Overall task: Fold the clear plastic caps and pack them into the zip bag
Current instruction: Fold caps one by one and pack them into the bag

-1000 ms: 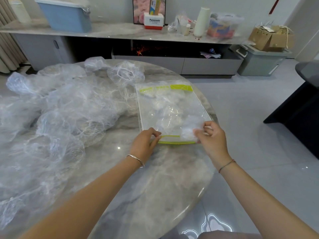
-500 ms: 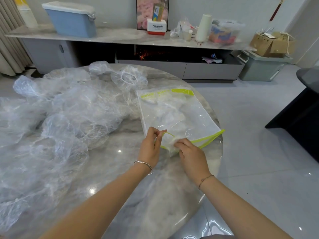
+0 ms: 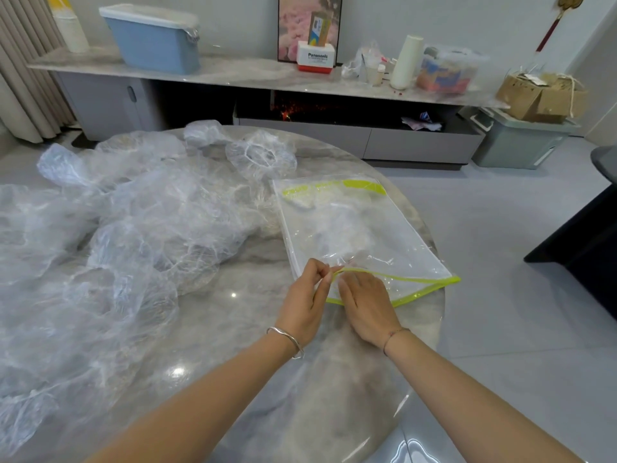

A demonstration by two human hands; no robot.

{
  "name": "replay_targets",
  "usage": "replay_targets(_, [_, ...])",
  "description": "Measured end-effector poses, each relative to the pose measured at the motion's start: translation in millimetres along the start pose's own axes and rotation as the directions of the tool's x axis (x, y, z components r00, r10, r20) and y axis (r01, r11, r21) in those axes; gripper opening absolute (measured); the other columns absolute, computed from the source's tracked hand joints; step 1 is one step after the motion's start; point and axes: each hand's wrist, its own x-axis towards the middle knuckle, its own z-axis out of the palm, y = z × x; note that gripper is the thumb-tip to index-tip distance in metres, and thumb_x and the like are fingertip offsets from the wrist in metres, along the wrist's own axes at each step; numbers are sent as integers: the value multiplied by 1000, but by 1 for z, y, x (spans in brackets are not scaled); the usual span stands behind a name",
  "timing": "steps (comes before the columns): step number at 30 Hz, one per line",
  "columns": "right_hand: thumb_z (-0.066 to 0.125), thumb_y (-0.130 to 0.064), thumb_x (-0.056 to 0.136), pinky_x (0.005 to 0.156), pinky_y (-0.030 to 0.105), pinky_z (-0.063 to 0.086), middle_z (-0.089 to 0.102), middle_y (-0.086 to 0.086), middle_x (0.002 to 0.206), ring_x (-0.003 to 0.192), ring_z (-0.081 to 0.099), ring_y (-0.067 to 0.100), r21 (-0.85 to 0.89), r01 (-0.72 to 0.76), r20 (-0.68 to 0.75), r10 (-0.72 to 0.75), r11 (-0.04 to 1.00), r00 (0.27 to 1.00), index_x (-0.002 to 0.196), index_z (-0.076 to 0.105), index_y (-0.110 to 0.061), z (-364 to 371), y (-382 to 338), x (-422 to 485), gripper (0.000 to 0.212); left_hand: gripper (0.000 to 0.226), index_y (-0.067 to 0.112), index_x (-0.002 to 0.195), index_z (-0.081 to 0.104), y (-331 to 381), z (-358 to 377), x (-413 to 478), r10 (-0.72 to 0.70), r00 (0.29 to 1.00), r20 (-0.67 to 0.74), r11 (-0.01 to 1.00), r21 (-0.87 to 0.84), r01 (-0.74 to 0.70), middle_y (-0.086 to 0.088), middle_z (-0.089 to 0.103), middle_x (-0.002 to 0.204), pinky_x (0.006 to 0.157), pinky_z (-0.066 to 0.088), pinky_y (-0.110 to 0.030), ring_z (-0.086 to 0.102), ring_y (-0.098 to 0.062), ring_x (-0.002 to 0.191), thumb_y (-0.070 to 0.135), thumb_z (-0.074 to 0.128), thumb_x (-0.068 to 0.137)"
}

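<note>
One zip bag (image 3: 364, 228) was counted right of centre. Two grips were counted at lower centre, the left grip (image 3: 305, 295) and the right grip (image 3: 367, 302). One blue bin (image 3: 157, 41) was counted at upper left. The clear plastic caps (image 3: 133, 235) heaped at left could not be counted apart.

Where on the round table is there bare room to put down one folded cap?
Bare marble lies on the near side of the table, between the pile of caps on the left and the right rim. A narrow strip runs between pile and zip bag. The left half and far side are crowded.
</note>
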Motion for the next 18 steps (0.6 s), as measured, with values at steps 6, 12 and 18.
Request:
replay_targets(6, [-9, -47, 73, 102, 35, 32, 43, 0, 135, 129, 35, 23, -120, -63, 22, 66, 991, 998, 127, 43, -26, -9, 2, 63, 78, 20, 9, 91, 42, -4, -1, -2, -12, 1000, 20, 999, 48, 11, 2, 63, 93, 83, 44, -28, 59, -3, 101, 27, 39, 99])
replay_targets(12, [8, -59, 92, 115, 35, 15, 21, -6, 155, 145, 13, 19, 28, 40, 208, -45, 999, 977, 149, 23, -30, -22, 13, 3, 65, 14, 15, 86, 42, -4, -5, 9, -50, 998, 29, 996, 81, 48, 12, 60, 91, 79, 42, -17, 57, 1, 107, 20, 40, 100])
replay_targets(18, [37, -43, 99, 112, 15, 15, 25, -13, 152, 140, 20, 1, 189, 184, 183, -218, 965, 959, 145, 34, -30, -44, -1, -71, 47, 17, 15, 104, 57, -17, -29, -4, -113, 946, 305, 886, 461, -43, -1, 58, 126, 100, 35, -26, 49, -18, 121, 23, 59, 89])
